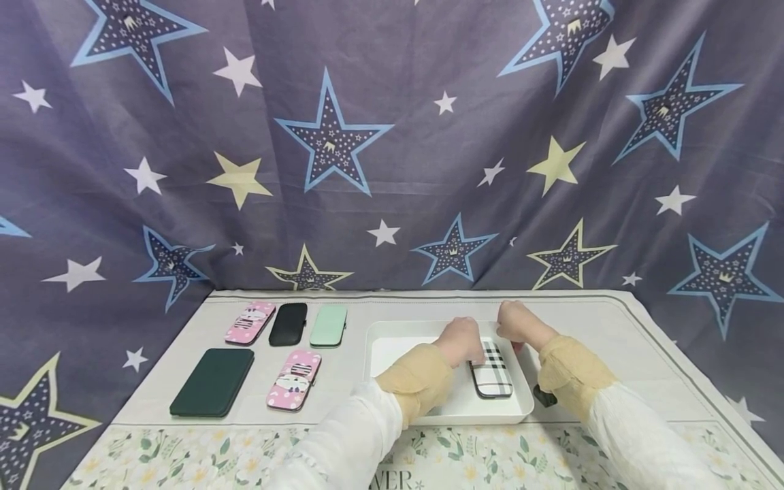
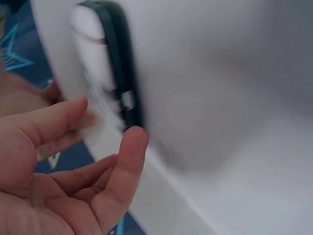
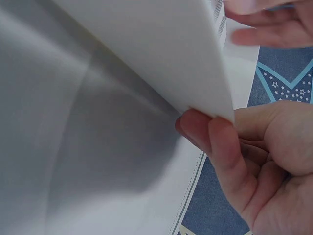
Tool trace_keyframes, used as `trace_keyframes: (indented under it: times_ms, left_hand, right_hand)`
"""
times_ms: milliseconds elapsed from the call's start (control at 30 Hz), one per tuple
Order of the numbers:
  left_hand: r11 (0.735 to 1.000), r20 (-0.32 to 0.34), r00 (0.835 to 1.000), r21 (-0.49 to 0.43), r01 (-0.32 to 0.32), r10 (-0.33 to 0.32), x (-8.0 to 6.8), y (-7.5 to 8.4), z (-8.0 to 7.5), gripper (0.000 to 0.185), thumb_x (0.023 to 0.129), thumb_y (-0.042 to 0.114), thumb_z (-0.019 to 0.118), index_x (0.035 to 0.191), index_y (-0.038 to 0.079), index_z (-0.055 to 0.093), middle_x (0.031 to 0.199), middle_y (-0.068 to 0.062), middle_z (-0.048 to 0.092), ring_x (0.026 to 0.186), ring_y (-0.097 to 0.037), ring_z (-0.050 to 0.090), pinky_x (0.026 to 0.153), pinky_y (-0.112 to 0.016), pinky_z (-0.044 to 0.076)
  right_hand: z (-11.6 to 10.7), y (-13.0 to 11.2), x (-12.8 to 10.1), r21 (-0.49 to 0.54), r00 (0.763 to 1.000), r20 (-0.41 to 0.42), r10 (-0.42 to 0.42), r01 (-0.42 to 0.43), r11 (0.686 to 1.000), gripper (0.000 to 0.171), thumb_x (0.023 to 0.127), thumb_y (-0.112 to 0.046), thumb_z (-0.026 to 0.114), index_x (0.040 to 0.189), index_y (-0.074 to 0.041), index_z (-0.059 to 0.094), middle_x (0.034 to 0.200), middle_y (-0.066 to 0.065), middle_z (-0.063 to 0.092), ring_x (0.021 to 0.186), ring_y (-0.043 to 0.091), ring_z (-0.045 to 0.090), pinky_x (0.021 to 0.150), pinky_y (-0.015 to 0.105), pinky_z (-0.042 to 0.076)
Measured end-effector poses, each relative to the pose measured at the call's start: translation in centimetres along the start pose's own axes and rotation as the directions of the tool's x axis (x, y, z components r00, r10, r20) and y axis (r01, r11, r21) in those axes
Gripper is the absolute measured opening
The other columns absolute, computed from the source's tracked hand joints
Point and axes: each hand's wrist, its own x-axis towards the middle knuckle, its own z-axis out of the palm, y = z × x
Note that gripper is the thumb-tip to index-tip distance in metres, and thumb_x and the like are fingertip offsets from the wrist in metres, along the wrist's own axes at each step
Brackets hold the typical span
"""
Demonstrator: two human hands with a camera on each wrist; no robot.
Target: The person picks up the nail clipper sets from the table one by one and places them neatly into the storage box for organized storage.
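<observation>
A black-and-white plaid case [image 1: 493,378] with a dark edge lies in the right half of a white tray [image 1: 450,420]. Over its far end is my left hand [image 1: 461,341]. In the left wrist view the thumb and fingers [image 2: 133,149] of that hand are apart, with a fingertip beside the end of the case [image 2: 120,58]; whether it touches is unclear. My right hand [image 1: 520,324] grips the tray's far right corner, and its fingers [image 3: 227,147] curl against the wall of the tray [image 3: 161,54].
To the left lie two pink cartoon-print cases [image 1: 250,323] [image 1: 294,381], a black case [image 1: 288,324], a mint-green case [image 1: 329,325] and a larger dark green case [image 1: 212,382]. A small black object [image 1: 544,396] shows beside the tray's right side. A star-patterned curtain [image 1: 392,204] hangs behind the table.
</observation>
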Motion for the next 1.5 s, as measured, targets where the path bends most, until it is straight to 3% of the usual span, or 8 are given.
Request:
trace_keyframes:
  times_ms: [200,467,567,767,1067,1267,1400,1500]
  left_hand:
    - [0.993,-0.014,0.994,0.058,-0.106,0.107,-0.8,0.6,-3.2,0.039,0.079,0.029,0.074,0.105,0.000,0.067,0.099,-0.010,0.068,0.083,-0.019,0.062,0.075,-0.028,0.054]
    - [0.969,-0.138,0.968,0.161,-0.188,0.211,-2.6,1.2,-6.1,0.049,0.088,0.035,0.063,0.125,0.004,0.056,0.116,-0.012,0.062,0.102,-0.023,0.061,0.085,-0.034,0.053]
    - [0.955,-0.201,0.941,0.173,-0.239,0.272,-3.8,1.0,-6.7,0.060,0.090,0.037,0.060,0.138,0.006,0.044,0.131,-0.015,0.052,0.118,-0.029,0.052,0.096,-0.041,0.047]
    - [0.921,-0.300,0.877,0.222,-0.319,0.376,-5.8,-0.7,-6.7,0.073,0.089,0.043,0.061,0.147,0.010,0.030,0.138,-0.014,0.043,0.124,-0.030,0.045,0.095,-0.046,0.044]
    - [0.843,-0.389,0.774,0.424,-0.331,0.499,-8.9,-3.4,-6.2,0.083,0.088,0.051,0.059,0.152,0.018,0.018,0.154,-0.017,0.020,0.142,-0.035,0.019,0.109,-0.062,0.024]
    - [0.841,-0.475,0.713,0.437,-0.318,0.516,-10.9,-6.4,-6.2,0.081,0.088,0.059,0.052,0.152,0.023,0.017,0.158,-0.014,0.008,0.145,-0.033,0.002,0.112,-0.062,0.012]
    - [0.850,-0.502,0.702,0.431,-0.305,0.506,-11.9,-9.0,-6.3,0.079,0.089,0.059,0.050,0.152,0.027,0.015,0.158,-0.013,0.007,0.146,-0.031,0.000,0.113,-0.062,0.009]
    - [0.858,-0.502,0.716,0.431,-0.279,0.485,-12.4,-10.9,-6.4,0.079,0.090,0.059,0.048,0.152,0.029,0.012,0.159,-0.011,0.002,0.146,-0.031,-0.001,0.113,-0.062,0.008]
  right_hand:
    - [-0.3,0.2,0.1,-0.008,1.000,-0.011,-0.001,0.001,1.000,0.013,0.076,0.006,0.054,0.080,0.011,0.066,0.043,0.005,0.056,0.035,0.012,0.056,0.037,0.021,0.048]
    - [-0.4,0.4,0.3,0.008,0.999,0.001,0.041,-0.041,0.999,0.013,0.076,0.007,0.054,0.082,0.010,0.065,0.047,0.007,0.058,0.036,0.012,0.057,0.039,0.021,0.049]
    - [-0.2,0.2,0.3,0.023,0.999,0.011,0.046,-0.046,0.999,0.013,0.076,0.007,0.053,0.082,0.010,0.065,0.048,0.007,0.058,0.036,0.012,0.057,0.039,0.022,0.049]
    - [0.3,0.1,0.5,0.019,0.998,0.018,0.068,-0.068,0.997,0.013,0.077,0.006,0.054,0.083,0.009,0.065,0.049,0.007,0.058,0.036,0.012,0.057,0.039,0.021,0.050]
    - [0.6,0.1,0.4,0.017,0.997,0.014,0.072,-0.072,0.997,0.018,0.078,0.006,0.054,0.093,0.013,0.062,0.052,0.009,0.058,0.037,0.012,0.057,0.039,0.021,0.049]
    - [0.7,0.2,0.4,0.018,0.999,0.001,0.045,-0.045,0.999,0.018,0.078,0.007,0.054,0.092,0.014,0.063,0.050,0.008,0.057,0.035,0.012,0.056,0.038,0.021,0.049]
    - [0.7,0.2,0.4,0.024,0.999,-0.002,0.045,-0.045,0.999,0.019,0.078,0.007,0.054,0.094,0.014,0.063,0.050,0.008,0.057,0.035,0.012,0.056,0.038,0.021,0.049]
    - [0.6,0.1,0.3,0.026,0.999,0.002,0.049,-0.049,0.998,0.020,0.080,0.006,0.055,0.096,0.014,0.062,0.051,0.008,0.058,0.036,0.012,0.056,0.039,0.021,0.049]
